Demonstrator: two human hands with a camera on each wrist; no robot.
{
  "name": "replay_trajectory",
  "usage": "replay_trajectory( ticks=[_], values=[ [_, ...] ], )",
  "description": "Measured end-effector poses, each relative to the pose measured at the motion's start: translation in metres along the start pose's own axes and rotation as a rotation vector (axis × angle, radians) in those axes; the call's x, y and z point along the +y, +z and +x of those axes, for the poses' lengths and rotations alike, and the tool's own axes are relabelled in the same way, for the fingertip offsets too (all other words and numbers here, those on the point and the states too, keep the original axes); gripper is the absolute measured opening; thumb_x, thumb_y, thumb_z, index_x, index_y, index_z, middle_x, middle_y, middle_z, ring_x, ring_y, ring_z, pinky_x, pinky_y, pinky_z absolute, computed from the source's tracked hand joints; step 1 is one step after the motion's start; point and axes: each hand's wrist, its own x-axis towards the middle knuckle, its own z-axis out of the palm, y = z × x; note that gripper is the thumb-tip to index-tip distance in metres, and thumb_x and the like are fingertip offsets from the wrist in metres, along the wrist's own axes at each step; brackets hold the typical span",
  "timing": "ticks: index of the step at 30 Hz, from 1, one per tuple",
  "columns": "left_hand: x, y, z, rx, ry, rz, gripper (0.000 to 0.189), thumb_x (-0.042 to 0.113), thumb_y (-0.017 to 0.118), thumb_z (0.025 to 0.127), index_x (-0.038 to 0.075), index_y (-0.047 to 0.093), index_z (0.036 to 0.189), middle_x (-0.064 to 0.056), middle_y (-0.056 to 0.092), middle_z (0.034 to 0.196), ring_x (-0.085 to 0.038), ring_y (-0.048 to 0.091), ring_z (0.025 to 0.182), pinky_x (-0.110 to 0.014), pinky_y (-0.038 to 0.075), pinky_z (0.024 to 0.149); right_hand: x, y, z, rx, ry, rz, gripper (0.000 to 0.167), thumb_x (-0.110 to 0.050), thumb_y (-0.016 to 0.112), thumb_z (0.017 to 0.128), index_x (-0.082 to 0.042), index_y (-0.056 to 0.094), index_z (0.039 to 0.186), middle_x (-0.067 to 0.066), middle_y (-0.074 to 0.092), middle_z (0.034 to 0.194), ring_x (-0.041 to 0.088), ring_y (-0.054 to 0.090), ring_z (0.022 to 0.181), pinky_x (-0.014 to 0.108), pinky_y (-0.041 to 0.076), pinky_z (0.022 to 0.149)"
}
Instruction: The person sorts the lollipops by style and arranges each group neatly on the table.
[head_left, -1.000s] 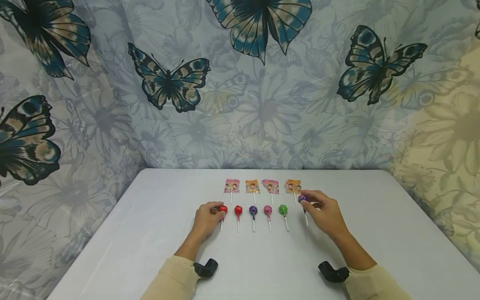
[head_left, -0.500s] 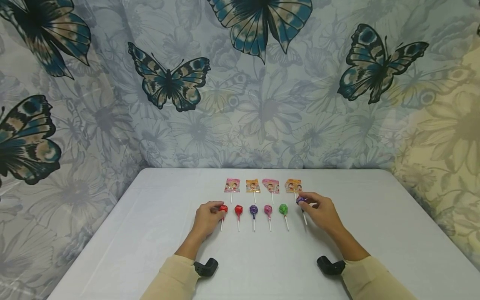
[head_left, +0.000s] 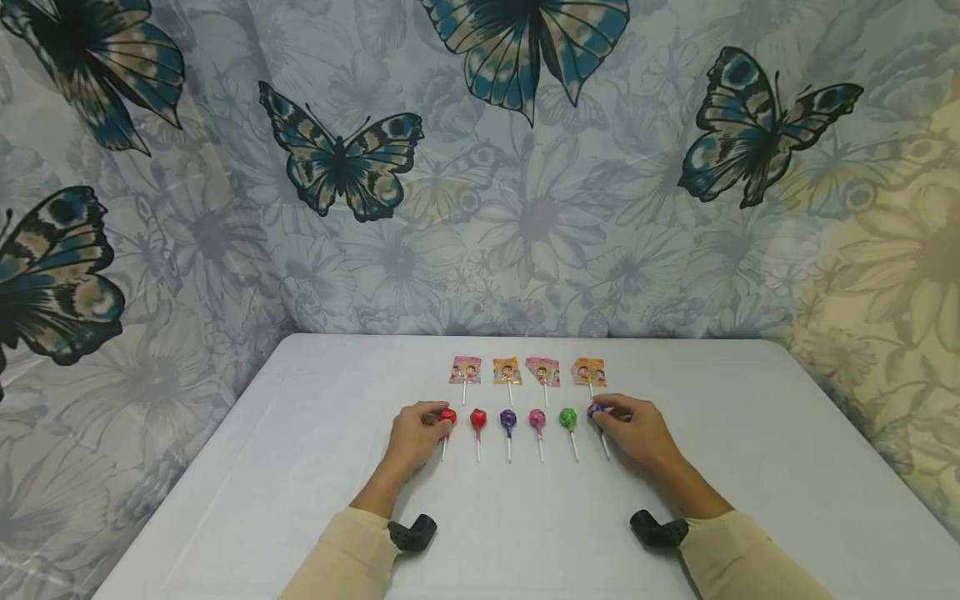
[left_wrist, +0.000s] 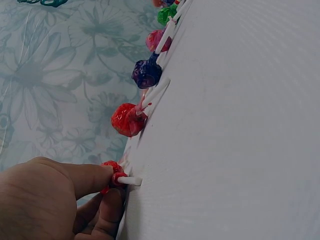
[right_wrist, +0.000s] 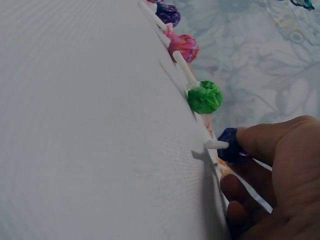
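My left hand point(head_left: 414, 437) pinches the head of a red lollipop point(left_wrist: 114, 170) at the left end of the front row, its white stick pointing toward me. At the row's other end, my right hand point(head_left: 636, 425) holds a purple lollipop point(right_wrist: 229, 145) between thumb and fingers, stick toward me. Between the hands lie a second red lollipop point(head_left: 477, 419), another purple lollipop point(head_left: 508, 420), a pink lollipop point(head_left: 537, 420) and a green lollipop point(head_left: 568, 419), side by side. Whether the right hand's lollipop touches the table I cannot tell.
Behind them a back row of flat-wrapped lollipops lies on the white table point(head_left: 337, 375): a pink packet point(head_left: 465, 369), an orange packet point(head_left: 506, 371), another pink packet point(head_left: 543, 371) and another orange packet point(head_left: 588, 371). A butterfly-print backdrop point(head_left: 525, 233) rises behind the table.
The right hand has brought the purple lollipop left and slightly nearer to me, into line with the front row beside the green one. The left hand stays on the red lollipop.
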Motion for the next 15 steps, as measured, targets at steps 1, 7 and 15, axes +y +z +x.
replay_trajectory(
  ticks=[1,7,15],
  values=[
    [0.0002,-0.0002,0.0001,0.000,-0.002,0.000,0.029,0.006,0.072,0.085,0.005,0.071,0.114,-0.002,0.064,0.090,-0.016,0.054,0.075,-0.028,0.046,0.060,-0.0001,0.0003,0.0002,-0.005,0.002,-0.005,0.026,-0.012,0.069,0.089,-0.003,0.070,0.113,0.007,0.069,0.095,0.022,0.058,0.080,0.036,0.045,0.068],
    [0.0015,-0.0005,-0.0002,0.003,-0.018,-0.007,0.029,0.006,0.072,0.085,0.005,0.071,0.114,-0.002,0.065,0.092,-0.016,0.055,0.077,-0.028,0.047,0.062,-0.0025,0.0016,0.0016,-0.019,0.021,-0.034,0.026,-0.012,0.070,0.088,-0.003,0.071,0.112,0.004,0.066,0.087,0.021,0.054,0.078,0.036,0.042,0.066],
    [0.0027,-0.0002,-0.0014,0.002,-0.029,-0.011,0.030,0.006,0.072,0.085,0.005,0.070,0.115,-0.003,0.063,0.090,-0.017,0.053,0.077,-0.029,0.047,0.062,-0.0045,0.0025,-0.0010,-0.022,0.033,-0.066,0.028,-0.012,0.070,0.087,-0.003,0.070,0.114,0.003,0.063,0.081,0.021,0.052,0.074,0.035,0.041,0.063]
  ],
)
